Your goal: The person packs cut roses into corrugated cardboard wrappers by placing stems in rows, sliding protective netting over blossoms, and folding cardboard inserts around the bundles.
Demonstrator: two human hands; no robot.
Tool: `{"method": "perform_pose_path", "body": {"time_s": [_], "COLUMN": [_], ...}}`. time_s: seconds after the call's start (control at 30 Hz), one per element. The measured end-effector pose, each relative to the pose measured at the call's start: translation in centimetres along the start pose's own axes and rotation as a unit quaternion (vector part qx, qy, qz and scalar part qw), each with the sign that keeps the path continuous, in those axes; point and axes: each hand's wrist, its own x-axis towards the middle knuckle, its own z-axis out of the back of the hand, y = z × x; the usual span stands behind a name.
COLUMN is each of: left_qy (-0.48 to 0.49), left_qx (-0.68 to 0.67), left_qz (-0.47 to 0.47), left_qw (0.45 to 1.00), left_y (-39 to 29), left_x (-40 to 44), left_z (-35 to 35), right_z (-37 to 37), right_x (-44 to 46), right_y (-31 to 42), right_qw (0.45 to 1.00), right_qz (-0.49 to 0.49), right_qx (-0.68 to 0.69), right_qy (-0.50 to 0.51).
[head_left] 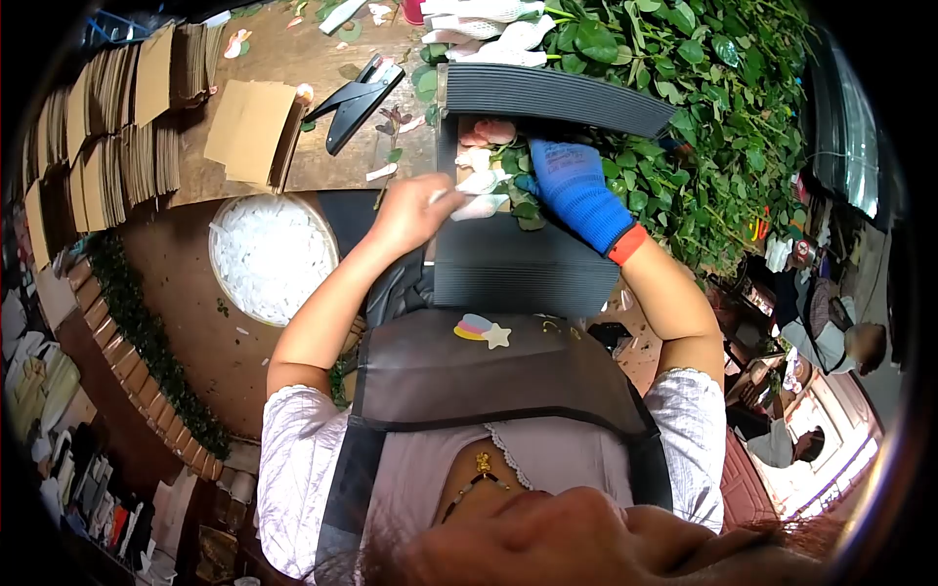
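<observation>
My bare left hand (415,212) is closed at the left edge of a small bunch of pale roses (476,159), its thumb and fingers pinched on something white. A white piece (482,183) lies against the blooms beside the fingertips. A pinkish rose (495,132) sits at the top of the bunch. My right hand (570,186), in a blue knitted glove, reaches in among the leaves and stems just right of the blooms; its fingers are mostly hidden. The bunch lies between the upper (557,95) and lower (528,264) panels of a black ribbed stand.
Leafy stems (723,107) are heaped to the right, near white-sleeved bundles (489,29). A black stapler (363,103) and cardboard sheets (249,132) lie on the wooden table (322,68). A round tub of white strips (274,259) stands below. Other people (831,332) sit at far right.
</observation>
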Motion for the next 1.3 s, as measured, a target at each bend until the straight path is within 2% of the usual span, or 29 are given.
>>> {"method": "perform_pose_path", "body": {"time_s": [0.03, 0.1, 0.13, 0.2, 0.3, 0.37, 0.47, 0.57, 0.63, 0.7, 0.77, 0.8, 0.83, 0.9, 0.93, 0.97, 1.03, 1.07, 1.17, 1.27, 1.3], "left_qy": [-0.017, -0.108, -0.093, -0.063, -0.003, 0.036, 0.002, 0.033, 0.016, -0.057, -0.101, -0.029, 0.040, 0.021, 0.009, 0.052, 0.203, 0.194, 0.160, 0.103, 0.081], "left_qx": [-0.066, -0.168, -0.121, -0.006, 0.163, 0.131, 0.045, -0.074, -0.137, -0.212, -0.178, -0.208, -0.175, 0.028, 0.032, 0.100, 0.140, 0.122, 0.047, -0.090, -0.150], "left_qz": [0.069, 0.031, 0.099, 0.055, -0.040, -0.068, -0.121, 0.048, 0.106, 0.104, 0.025, 0.073, 0.135, 0.087, -0.015, 0.004, 0.070, 0.066, 0.059, 0.064, 0.110], "left_qw": [0.995, 0.979, 0.983, 0.996, 0.986, 0.988, 0.992, 0.996, 0.985, 0.970, 0.978, 0.975, 0.975, 0.996, 0.999, 0.994, 0.967, 0.971, 0.984, 0.988, 0.979], "left_y": [0.3, 1.6, 1.9, 0.5, -1.8, -0.7, 0.4, -0.2, -0.4, 2.0, 2.2, 2.5, 1.8, -0.7, -0.6, -0.9, -2.0, -2.0, -1.2, 1.4, 1.5], "left_x": [-0.4, -0.8, -1.0, -1.1, 0.1, 1.5, 1.5, 0.2, -0.7, -1.7, -2.4, -2.9, -2.9, -1.7, -0.8, -0.3, 1.1, 1.2, 1.1, 0.0, -0.5], "left_z": [0.6, 3.3, 4.9, 3.9, 1.6, -0.1, -0.6, 1.1, 3.1, 5.0, 5.5, 6.0, 6.0, 4.2, 3.0, 2.3, 1.9, 1.8, 1.7, -0.1, -0.7], "right_z": [0.0, -0.2, -0.3, -0.4, -0.4, 0.2, 0.1, -0.8, -0.6, 1.4, 2.9, 3.3, 3.6, 4.0, 4.0, 2.8, 0.3, 0.3, 1.8, 0.9, 0.8], "right_x": [0.0, 0.0, 0.0, 0.1, 0.1, 0.0, -0.2, 0.0, -0.4, -1.5, -3.9, -4.9, -5.4, -5.9, -5.5, -4.6, -2.4, -1.8, -1.9, -1.1, -0.9], "right_y": [0.0, -0.2, -0.2, -0.2, -0.2, 0.1, -0.2, -0.4, -0.8, -1.2, -1.5, -1.5, -1.1, 0.0, 0.6, 1.1, 2.0, 2.3, 2.6, 2.5, 2.4], "right_qw": [1.000, 1.000, 0.999, 0.999, 0.999, 1.000, 1.000, 0.998, 0.998, 0.998, 0.993, 0.989, 0.987, 0.975, 0.969, 0.977, 0.982, 0.983, 0.981, 0.980, 0.979], "right_qz": [0.006, 0.016, 0.017, 0.024, 0.027, 0.012, 0.010, 0.027, 0.032, 0.030, 0.008, -0.002, 0.044, 0.132, 0.196, 0.194, 0.187, 0.170, 0.170, 0.181, 0.184], "right_qx": [-0.007, -0.021, -0.021, -0.027, -0.017, -0.020, -0.017, -0.006, 0.013, 0.041, 0.077, 0.094, 0.111, 0.146, 0.141, 0.086, -0.027, -0.039, -0.030, -0.023, -0.022], "right_qy": [-0.003, -0.009, -0.016, -0.031, -0.024, 0.003, -0.005, -0.051, -0.058, -0.040, -0.091, -0.114, -0.109, -0.102, -0.057, -0.036, 0.006, 0.058, 0.093, 0.084, 0.082]}}
